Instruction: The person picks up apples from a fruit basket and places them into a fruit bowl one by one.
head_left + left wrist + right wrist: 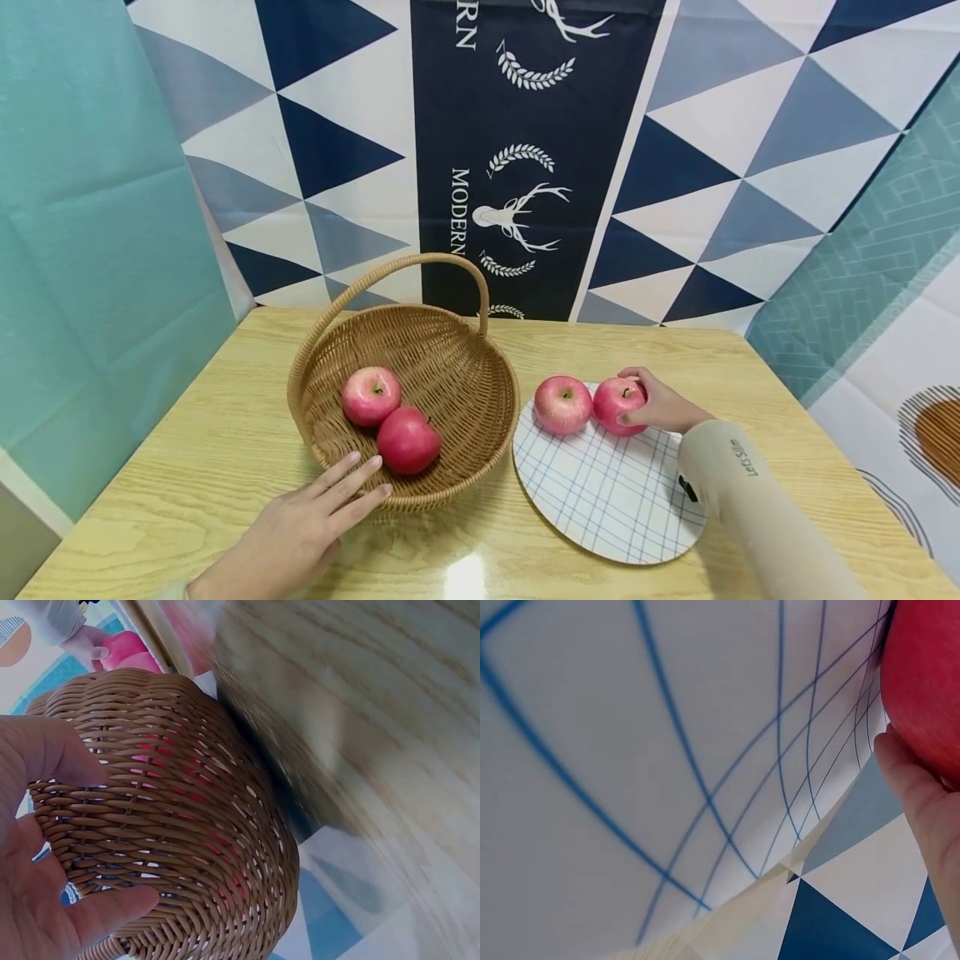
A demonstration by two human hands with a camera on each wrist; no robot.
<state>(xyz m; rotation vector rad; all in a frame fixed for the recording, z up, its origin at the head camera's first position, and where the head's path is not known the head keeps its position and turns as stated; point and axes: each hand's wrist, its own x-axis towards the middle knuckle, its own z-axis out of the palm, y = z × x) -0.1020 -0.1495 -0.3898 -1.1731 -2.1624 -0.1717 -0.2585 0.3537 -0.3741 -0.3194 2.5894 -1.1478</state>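
Note:
My right hand (656,404) grips a red apple (618,407) at the back of a round plate (600,508) with blue grid lines. In the right wrist view that apple (926,690) sits at the right edge, with the fingertips against its side. A pinker apple (562,405) lies just left of it on the plate. My left hand (303,525) rests at the near rim of a wicker basket (457,392), its fingers extended over the edge. Inside the basket are a pink apple (372,396) and a darker red apple (408,440), side by side. The basket's woven outside (172,802) fills much of the left wrist view.
A tall arched handle (397,265) rises over the basket. Everything stands on a wood-grain table (225,433). Behind it hangs a patterned cloth (517,167) with triangles and deer heads, and a teal cloth (97,250) hangs at the left.

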